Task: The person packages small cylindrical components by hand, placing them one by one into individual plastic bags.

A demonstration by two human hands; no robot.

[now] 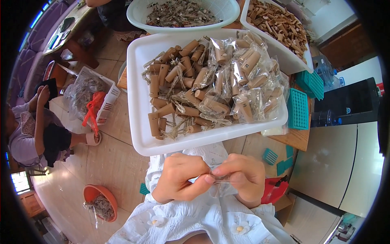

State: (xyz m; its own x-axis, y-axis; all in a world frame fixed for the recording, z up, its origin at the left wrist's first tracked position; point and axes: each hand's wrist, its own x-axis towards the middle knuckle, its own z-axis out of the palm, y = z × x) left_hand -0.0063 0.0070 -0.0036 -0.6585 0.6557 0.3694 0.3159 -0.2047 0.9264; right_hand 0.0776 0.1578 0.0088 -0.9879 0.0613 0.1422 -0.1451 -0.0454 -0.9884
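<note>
Close in front of my white clothing, my left hand (178,179) and my right hand (245,179) meet, thumbs and fingertips pinched together. Between them is a small clear plastic bag (222,187), held by its upper part; whether anything is inside I cannot make out. Just beyond my hands stands a big white tray (139,136). Loose brown cylinders (154,85) with pale cords are heaped on its left side. Toward the right lie similar cylinders packed in clear bags (245,109), piled up near the rim.
Behind the tray are a pale green basket (136,18) of small wrapped pieces and a white bin (245,16) of brown pieces. Teal plastic racks (298,109) stand at right. An orange bowl (115,195) and white crate (109,103) sit on the floor; another person (26,134) sits left.
</note>
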